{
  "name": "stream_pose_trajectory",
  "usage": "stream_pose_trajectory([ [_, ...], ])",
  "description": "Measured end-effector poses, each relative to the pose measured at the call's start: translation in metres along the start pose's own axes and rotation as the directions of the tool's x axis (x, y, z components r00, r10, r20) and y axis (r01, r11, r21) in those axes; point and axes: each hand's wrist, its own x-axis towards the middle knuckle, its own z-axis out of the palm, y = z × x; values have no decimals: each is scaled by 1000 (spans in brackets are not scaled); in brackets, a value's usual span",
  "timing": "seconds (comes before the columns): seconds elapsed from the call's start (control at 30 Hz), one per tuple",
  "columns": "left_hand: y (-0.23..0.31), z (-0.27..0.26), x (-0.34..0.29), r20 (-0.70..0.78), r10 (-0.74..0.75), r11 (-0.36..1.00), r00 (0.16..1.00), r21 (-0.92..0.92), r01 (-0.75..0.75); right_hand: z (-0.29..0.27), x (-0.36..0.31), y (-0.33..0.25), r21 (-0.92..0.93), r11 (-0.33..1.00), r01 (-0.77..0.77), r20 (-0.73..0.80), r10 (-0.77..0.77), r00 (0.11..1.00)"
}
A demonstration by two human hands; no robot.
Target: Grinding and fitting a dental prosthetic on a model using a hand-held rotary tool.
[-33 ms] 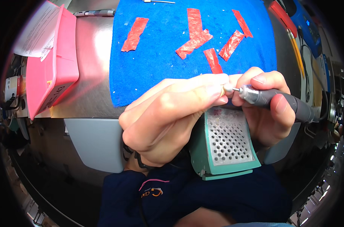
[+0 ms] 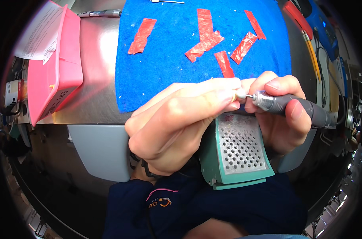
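My left hand (image 2: pixel 177 123) is curled tight, its thumb and fingertips pinching a small pale piece (image 2: pixel 233 95) that is mostly hidden. My right hand (image 2: pixel 282 115) grips a grey rotary handpiece (image 2: pixel 304 109) with a metal nose. The handpiece's small white tip (image 2: pixel 241 95) touches the pinched piece. Both hands hover just above a green box with a perforated metal grille (image 2: pixel 240 153), which stands at the table's near edge in front of my dark blue clothing.
A blue towel (image 2: pixel 169 59) lies on the steel table (image 2: pixel 95 79) and carries several red tape strips (image 2: pixel 204 34). A pink bin (image 2: pixel 55 71) holding paper stands at the left. Tools with red, yellow and blue handles (image 2: pixel 308 28) and a cable lie at the right.
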Motion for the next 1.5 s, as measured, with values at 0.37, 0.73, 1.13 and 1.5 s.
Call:
stream_pose_trajectory([
  [0.37, -2, 2, 1, -31, 2, 999, 1000, 38, -1, 1, 1, -1, 19, 1000, -18, -15, 18, 1000],
  [0.73, -1, 0, -1, 25, 4, 1000, 1000, 3, -4, 1, -1, 1, 53, 999, 9, -2, -9, 1000],
  [1.13, -3, -1, -1, 30, 7, 1000, 1000, -4, -7, 4, 0, 0, 20, 1000, 18, -24, -18, 1000],
  [1.5, 1, 2, 0, -33, -14, 1000, 999, 12, 14, 0, 0, 0, 72, 997, 8, 21, -10, 1000],
])
